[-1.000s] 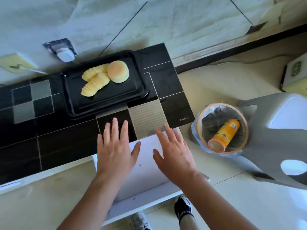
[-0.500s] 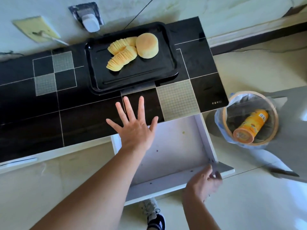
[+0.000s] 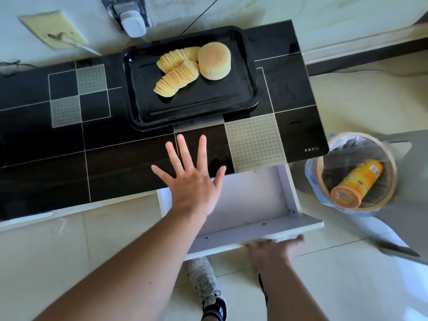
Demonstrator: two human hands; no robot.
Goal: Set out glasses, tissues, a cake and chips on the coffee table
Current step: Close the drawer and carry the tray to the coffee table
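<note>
1. My left hand (image 3: 192, 179) is spread wide, fingers straight, over the near edge of the black worktop (image 3: 69, 140) at mid-frame.
2. My right hand (image 3: 275, 247) sits at the front panel of the open white drawer (image 3: 250, 205), lower right; it is blurred, so I cannot tell whether the fingers grip.
3. The cake (image 3: 214, 60) and chips (image 3: 177, 75) lie touching on the black tray (image 3: 192, 105), upper centre.
4. An orange can (image 3: 356, 184) lies in the bin (image 3: 357, 172) at the right.

one cake (image 3: 215, 60), one tray (image 3: 251, 66), one can (image 3: 354, 185)
</note>
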